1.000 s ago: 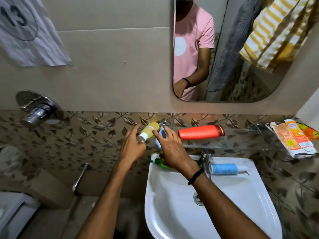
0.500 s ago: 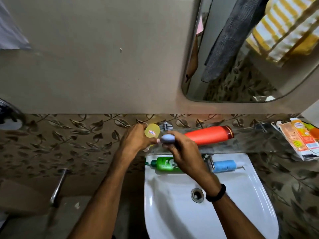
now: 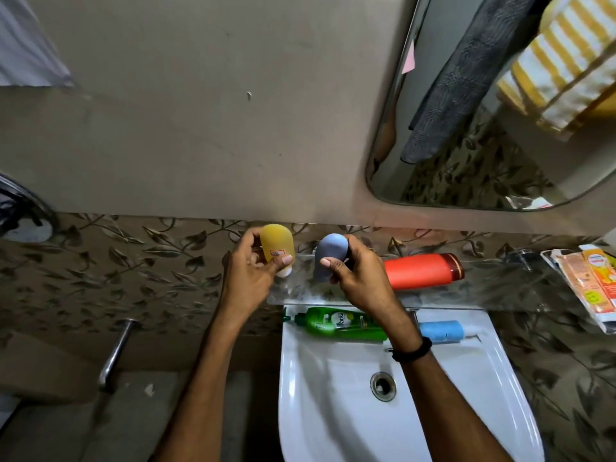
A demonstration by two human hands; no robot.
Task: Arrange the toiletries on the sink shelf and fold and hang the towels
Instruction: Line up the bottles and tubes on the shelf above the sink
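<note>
Leaf-patterned tiles [image 3: 133,261] are backing a glass shelf [image 3: 483,291] above a white sink [image 3: 333,411], where a person is arranging toiletries. The left hand [image 3: 248,281] is holding a small yellow bottle [image 3: 276,243] with its white cap down, fingers curled behind it and thumb pressing on the front; the right hand [image 3: 361,278] is gripping a grey-blue bottle [image 3: 328,258] likewise, rounded end up, both bottles hovering just over the shelf's left end. A red bottle [image 3: 420,271] is lying sideways on the shelf, while a green bottle [image 3: 340,325] and a blue bottle [image 3: 440,331] are lying on the sink's back ledge. Both held bottles are appearing light, smooth and stiff-walled, probably slippery when wet, so a grip round the middle is looking safest for standing each upright. Towels [image 3: 466,78] are hanging reflected in the mirror [image 3: 433,181], not yet folded
</note>
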